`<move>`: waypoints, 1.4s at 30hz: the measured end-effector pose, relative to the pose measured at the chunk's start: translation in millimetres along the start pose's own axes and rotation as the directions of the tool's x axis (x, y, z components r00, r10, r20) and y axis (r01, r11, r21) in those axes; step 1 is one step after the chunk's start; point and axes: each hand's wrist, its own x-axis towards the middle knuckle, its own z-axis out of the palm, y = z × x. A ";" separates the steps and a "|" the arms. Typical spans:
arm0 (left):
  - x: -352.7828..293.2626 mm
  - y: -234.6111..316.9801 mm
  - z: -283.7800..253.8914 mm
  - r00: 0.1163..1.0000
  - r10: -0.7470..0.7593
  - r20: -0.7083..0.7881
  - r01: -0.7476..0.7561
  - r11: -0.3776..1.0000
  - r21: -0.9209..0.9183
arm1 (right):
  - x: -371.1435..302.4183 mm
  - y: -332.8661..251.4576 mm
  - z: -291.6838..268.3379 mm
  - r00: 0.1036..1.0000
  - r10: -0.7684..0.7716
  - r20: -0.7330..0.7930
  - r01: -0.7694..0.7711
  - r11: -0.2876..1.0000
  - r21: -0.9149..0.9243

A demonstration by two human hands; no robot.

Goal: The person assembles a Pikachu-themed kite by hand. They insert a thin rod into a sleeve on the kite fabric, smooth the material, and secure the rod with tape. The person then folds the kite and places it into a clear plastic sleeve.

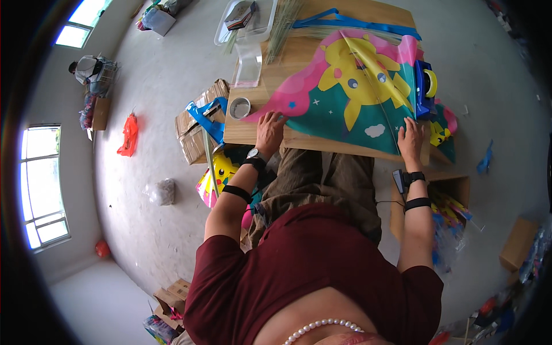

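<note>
A kite sail (357, 86) printed with a yellow cartoon animal on green, bordered in pink, lies over the wooden table. A thin fold or rod runs across it. My left hand (269, 135) rests at the sail's pink left corner, fingers spread on it. By the lower right edge, my right hand (410, 140) lies with its fingers stretched out against the sail. Just beyond the right hand stands a blue tape dispenser (424, 95) with a yellow roll. A roll of clear tape (240, 108) sits near the left corner.
Thin sticks (282, 29), blue strips (356, 24), a plastic bag (248, 64) and a clear bin (265, 20) are at the table's far side. Cardboard boxes (192, 132) flank the table. Another person (87, 70) sits far left.
</note>
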 end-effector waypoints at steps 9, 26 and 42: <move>-31.6 32.8 -16.6 0.997 -0.010 0.077 0.011 1.000 -0.018 | -34.0 -90.6 -8.7 0.996 -0.063 0.068 0.064 0.998 -0.019; -44.7 65.1 9.5 0.985 -0.019 0.174 0.038 0.994 -0.103 | 7.0 -27.6 23.8 0.982 0.053 0.183 -0.023 0.987 -0.160; -45.2 60.2 1.9 0.987 -0.024 0.158 0.048 0.988 -0.146 | 20.1 -126.1 32.7 0.988 -0.089 0.124 0.105 0.986 -0.127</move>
